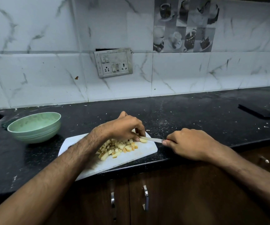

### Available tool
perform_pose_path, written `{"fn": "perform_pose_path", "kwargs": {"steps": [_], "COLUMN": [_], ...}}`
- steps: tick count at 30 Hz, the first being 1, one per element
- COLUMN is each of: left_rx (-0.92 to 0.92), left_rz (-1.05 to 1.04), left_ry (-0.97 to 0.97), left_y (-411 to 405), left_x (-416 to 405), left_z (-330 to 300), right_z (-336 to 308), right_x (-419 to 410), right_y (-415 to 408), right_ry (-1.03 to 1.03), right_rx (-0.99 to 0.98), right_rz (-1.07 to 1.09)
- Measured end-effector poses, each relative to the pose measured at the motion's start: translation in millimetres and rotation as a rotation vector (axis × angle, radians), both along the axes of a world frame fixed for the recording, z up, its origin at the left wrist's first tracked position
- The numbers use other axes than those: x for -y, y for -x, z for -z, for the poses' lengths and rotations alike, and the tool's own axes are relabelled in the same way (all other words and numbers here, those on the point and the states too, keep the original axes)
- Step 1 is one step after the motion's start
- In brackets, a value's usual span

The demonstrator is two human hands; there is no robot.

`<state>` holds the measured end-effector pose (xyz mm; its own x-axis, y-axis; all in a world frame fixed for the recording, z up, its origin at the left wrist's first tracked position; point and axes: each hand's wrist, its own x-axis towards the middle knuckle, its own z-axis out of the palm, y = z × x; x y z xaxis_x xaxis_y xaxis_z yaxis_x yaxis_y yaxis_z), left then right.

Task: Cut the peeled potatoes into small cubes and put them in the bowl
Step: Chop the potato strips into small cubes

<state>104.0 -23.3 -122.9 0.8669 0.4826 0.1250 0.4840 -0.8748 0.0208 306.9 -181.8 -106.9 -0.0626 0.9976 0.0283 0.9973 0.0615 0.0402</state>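
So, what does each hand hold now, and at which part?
The right hand grips the knife by its handle. The left hand pinches a potato piece at its end on the cutting board, beside the blade.

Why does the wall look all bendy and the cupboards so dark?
Head view: the wide-angle lens curves the tiled wall and the counter edge; light falls from above, leaving the cupboards in shadow; the potato cubes stay fairly sharp.

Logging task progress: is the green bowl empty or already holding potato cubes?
Empty. The green bowl shows only bare inner wall; the potato cubes all lie on the cutting board.
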Motion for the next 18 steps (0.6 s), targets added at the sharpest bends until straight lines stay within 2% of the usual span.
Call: {"fn": "perform_pose_path", "kwargs": {"steps": [6, 14, 18], "left_rx": [0.047, 0.121, 0.127], "left_rz": [0.019, 0.052, 0.049], "left_ry": [0.033, 0.168, 0.196], "left_y": [-0.4, -1.1, -2.5], "left_x": [-3.5, -9.8, -11.1], "left_z": [2.7, 2.3, 2.1], "right_z": [9.7, 2.9, -3.2], "right_x": [0.2, -2.2, -8.8], "right_y": [-0.2, 22.9, 20.2], "right_ry": [0.054, 0.062, 0.163], "right_rx": [-0.106, -0.024, -0.107], "right_rz": [0.008, 0.066, 0.079]}}
